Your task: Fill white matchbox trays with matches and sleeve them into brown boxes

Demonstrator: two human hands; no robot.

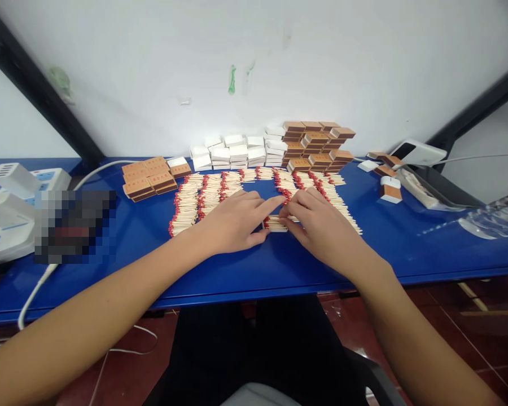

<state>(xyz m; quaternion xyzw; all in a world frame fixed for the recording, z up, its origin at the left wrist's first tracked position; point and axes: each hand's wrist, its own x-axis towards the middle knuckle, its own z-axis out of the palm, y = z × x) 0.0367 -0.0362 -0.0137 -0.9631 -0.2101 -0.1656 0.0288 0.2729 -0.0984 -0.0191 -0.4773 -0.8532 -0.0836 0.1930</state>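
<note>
Between my hands, close to the table's front, sits a small white matchbox tray [278, 230] with red-headed matches [276, 223] lying in it. My left hand [239, 223] holds the tray's left end, its thumb in front and its index finger stretched over the top. From the right, my right hand [315, 223] has its fingers bent and pinched together on the matches in the tray; its fingertips are partly hidden. Behind and beside both hands, rows of loose matches [186, 206] are laid out side by side, and more matches [341, 206] fan out past my right hand.
White inner trays [229, 153] are stacked by the wall, with brown matchboxes [315, 148] piled to their right. Several more matchboxes [150, 177] lie left. Power strips [8, 220] and a blurred dark object [84, 225] are far left; a white device [417, 152] and clear plastic [491, 217] are right.
</note>
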